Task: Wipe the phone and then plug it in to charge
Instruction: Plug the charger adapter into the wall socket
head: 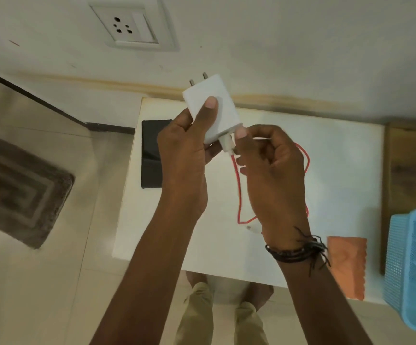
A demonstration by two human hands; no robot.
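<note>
My left hand (184, 150) wraps its fingers round the white adapter (216, 108) while my right hand (274, 170) pinches the USB plug (226, 143) of the red cable (238, 190) at its port. I should hold the adapter firm and push the plug in straight until seated; the phone (150, 155) lies on the table (326, 170) just left of my fingers
</note>
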